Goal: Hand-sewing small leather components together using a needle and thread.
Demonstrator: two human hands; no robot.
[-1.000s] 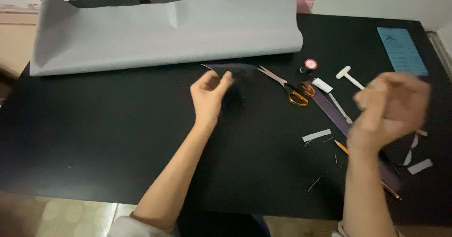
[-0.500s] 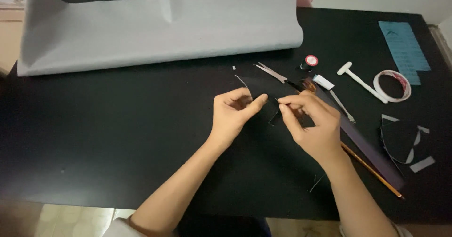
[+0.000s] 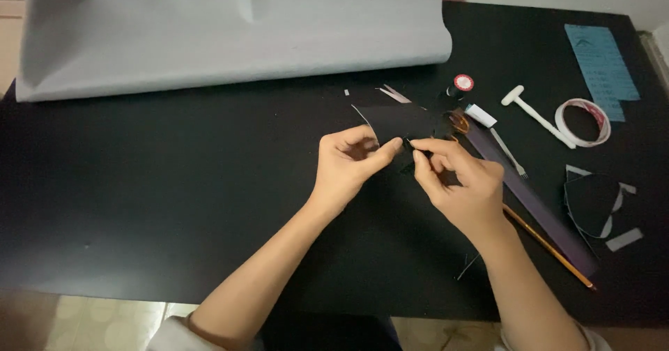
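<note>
Head view shows a black table with a broad grey sheet rolled along its far edge. Right of it lies a blue rectangular printed card, then a white tape ring. At centre a black cut piece lies long-axis left to right, its near edge pinched by left hand and right hand, fingertips pressed together.

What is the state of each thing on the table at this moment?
Black piece: flat, pinched at its near edge.
Left hand: pinching the black piece.
Right hand: pinching beside it.
Grey sheet: partly rolled.
Tape roll: lying flat.
Pencil: lying loose.
</note>
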